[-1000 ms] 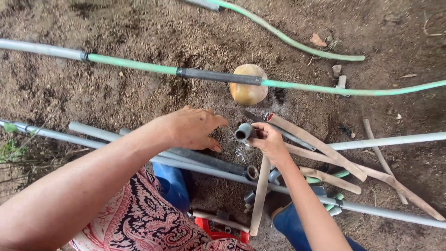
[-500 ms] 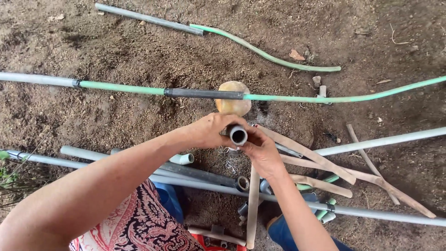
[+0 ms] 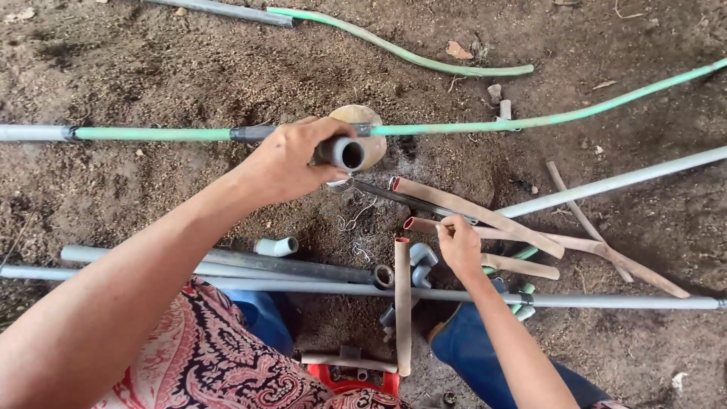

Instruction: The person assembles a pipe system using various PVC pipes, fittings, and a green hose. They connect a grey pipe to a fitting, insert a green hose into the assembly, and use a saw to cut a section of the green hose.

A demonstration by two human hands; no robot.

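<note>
Soft, even daylight is falling across the ground (image 3: 151, 68), with no glare and only faint shadows lying under the pipes (image 3: 606, 182). The center is staying sharp; the near forearm (image 3: 113, 303) is looking slightly soft, and straight lines are bending toward the edges.

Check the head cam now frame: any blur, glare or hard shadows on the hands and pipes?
Head view: even, soft daylight, no glare, only faint shadows on the soil. The left hand with its grey pipe piece is sharp, as is the right hand on the tan tubes. The near forearm and patterned cloth look slightly soft, with wide-angle stretch at the edges.
</note>
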